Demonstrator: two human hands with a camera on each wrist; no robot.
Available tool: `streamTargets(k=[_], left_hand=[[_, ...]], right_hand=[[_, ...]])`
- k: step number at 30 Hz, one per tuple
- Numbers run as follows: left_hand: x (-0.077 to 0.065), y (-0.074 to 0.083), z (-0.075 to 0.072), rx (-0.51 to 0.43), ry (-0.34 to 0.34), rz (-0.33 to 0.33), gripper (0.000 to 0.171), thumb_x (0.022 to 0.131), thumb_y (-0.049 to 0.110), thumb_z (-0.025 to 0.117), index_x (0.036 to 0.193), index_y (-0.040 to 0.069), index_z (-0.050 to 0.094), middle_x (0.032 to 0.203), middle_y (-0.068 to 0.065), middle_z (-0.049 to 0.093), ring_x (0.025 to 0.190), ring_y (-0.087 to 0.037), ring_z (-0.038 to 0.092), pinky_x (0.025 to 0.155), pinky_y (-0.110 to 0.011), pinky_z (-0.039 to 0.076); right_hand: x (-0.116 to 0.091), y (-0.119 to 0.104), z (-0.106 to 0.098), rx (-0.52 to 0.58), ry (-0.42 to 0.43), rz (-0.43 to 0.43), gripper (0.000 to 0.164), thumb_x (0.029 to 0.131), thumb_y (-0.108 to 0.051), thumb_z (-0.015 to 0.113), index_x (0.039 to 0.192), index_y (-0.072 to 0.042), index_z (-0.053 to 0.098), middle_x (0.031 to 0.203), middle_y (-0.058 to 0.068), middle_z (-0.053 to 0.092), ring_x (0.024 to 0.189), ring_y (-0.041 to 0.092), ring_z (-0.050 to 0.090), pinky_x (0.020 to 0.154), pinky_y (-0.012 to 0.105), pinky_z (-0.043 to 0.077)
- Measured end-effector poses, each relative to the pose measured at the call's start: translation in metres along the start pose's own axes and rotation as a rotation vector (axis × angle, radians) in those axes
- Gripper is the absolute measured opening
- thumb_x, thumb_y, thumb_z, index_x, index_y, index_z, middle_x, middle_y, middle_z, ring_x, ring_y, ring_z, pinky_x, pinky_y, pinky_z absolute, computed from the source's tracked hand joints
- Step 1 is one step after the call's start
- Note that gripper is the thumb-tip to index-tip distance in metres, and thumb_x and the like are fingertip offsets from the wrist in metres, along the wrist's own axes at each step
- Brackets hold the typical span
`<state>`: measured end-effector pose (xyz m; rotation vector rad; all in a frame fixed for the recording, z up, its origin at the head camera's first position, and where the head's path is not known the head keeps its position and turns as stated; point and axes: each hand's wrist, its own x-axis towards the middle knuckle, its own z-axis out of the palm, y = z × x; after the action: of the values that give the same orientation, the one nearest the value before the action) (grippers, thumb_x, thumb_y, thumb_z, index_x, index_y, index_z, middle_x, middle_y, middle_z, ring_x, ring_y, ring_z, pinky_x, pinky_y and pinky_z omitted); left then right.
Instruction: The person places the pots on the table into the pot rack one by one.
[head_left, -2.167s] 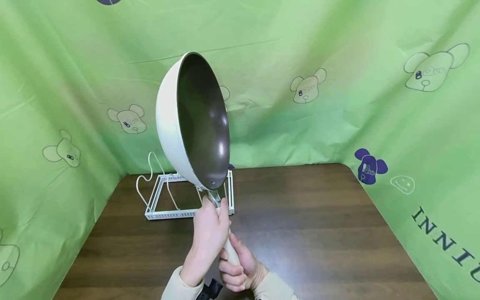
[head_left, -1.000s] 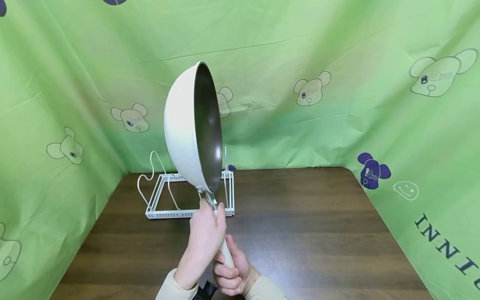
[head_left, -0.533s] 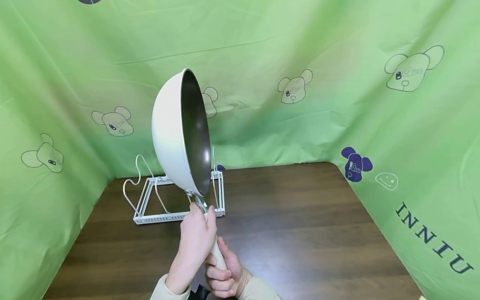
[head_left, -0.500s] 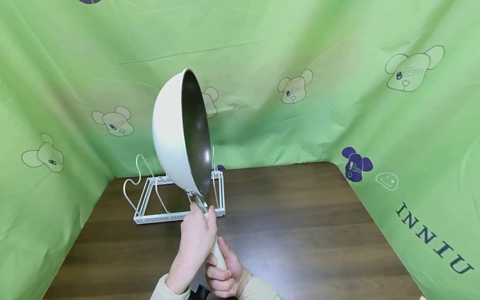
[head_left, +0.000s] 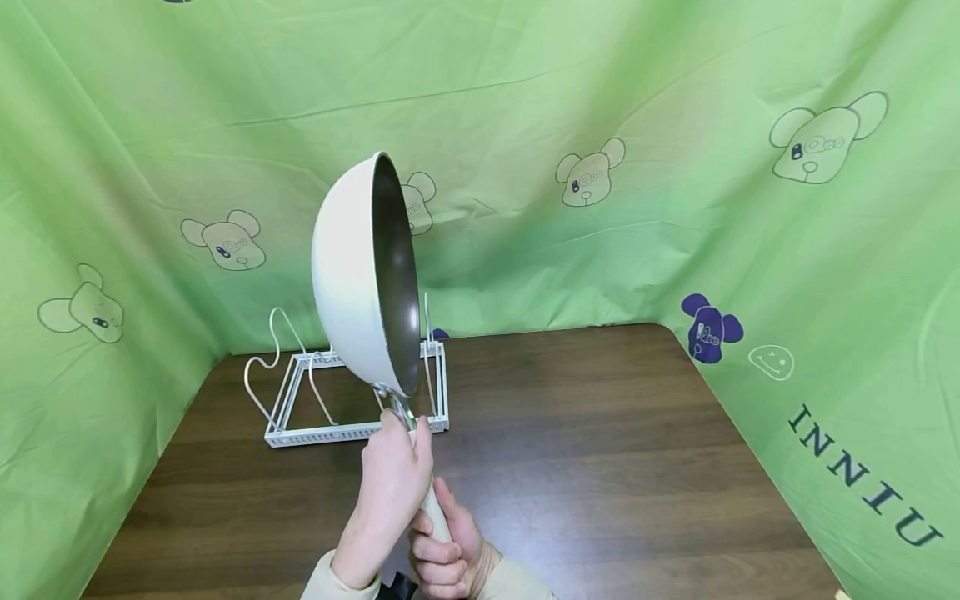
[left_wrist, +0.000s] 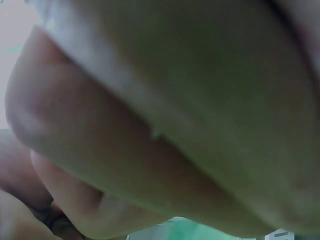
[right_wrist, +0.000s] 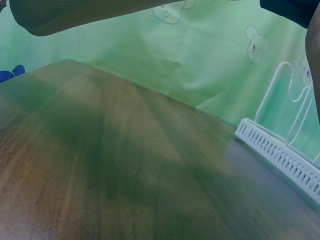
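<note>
A deep white frying pan [head_left: 345, 275] with a dark inside is held up on its edge, its opening turned to the right. My left hand [head_left: 393, 471] grips the upper handle, close to the metal joint below the pan's bowl. Lower down, my right hand [head_left: 450, 554] curls round the pale handle [head_left: 437, 518]. Behind the pan, a white wire rack [head_left: 330, 434] stands on the table, partly hidden by the bowl and the left hand. Blurred curled fingers [left_wrist: 100, 130] fill most of the left wrist view. Whether the pan touches the rack I cannot tell.
The rack's tall wire dividers [right_wrist: 272, 95] rise from its slotted base [right_wrist: 277, 152] in the right wrist view. A brown wooden table [head_left: 600, 458] lies beneath. Green printed cloth [head_left: 525, 108] hangs along the back and both sides.
Over the earlier frames the pan turns so that less of its dark inside shows, and its top comes down a little. Both hands keep their grip on the handle. The head view also shifts slightly.
</note>
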<state>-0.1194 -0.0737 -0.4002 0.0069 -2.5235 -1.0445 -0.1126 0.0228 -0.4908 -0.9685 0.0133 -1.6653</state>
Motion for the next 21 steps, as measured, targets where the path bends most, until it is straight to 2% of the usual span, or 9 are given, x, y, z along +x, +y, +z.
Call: streamTargets(k=[9, 21], left_hand=[[0.000, -0.002, 0.006, 0.004, -0.027, -0.002, 0.020, 0.096, 0.013, 0.061, 0.087, 0.001, 0.049, 0.058, -0.006, 0.051, 0.052, -0.030, 0.060, 0.044, -0.042, 0.047], [-0.002, -0.004, 0.011, 0.022, -0.057, -0.012, 0.020, 0.095, 0.014, 0.063, 0.085, 0.001, 0.049, 0.059, -0.007, 0.051, 0.052, -0.031, 0.061, 0.043, -0.041, 0.047]], right_hand=[[-0.004, 0.006, -0.008, 0.020, -0.031, -0.036, 0.045, 0.099, -0.069, 0.036, 0.107, -0.032, 0.060, 0.048, -0.005, 0.027, 0.029, 0.013, 0.018, 0.029, 0.029, 0.021], [-0.004, 0.005, -0.009, 0.028, -0.082, -0.041, 0.045, 0.100, -0.068, 0.035, 0.110, -0.032, 0.059, 0.049, -0.004, 0.028, 0.029, 0.014, 0.019, 0.028, 0.030, 0.021]])
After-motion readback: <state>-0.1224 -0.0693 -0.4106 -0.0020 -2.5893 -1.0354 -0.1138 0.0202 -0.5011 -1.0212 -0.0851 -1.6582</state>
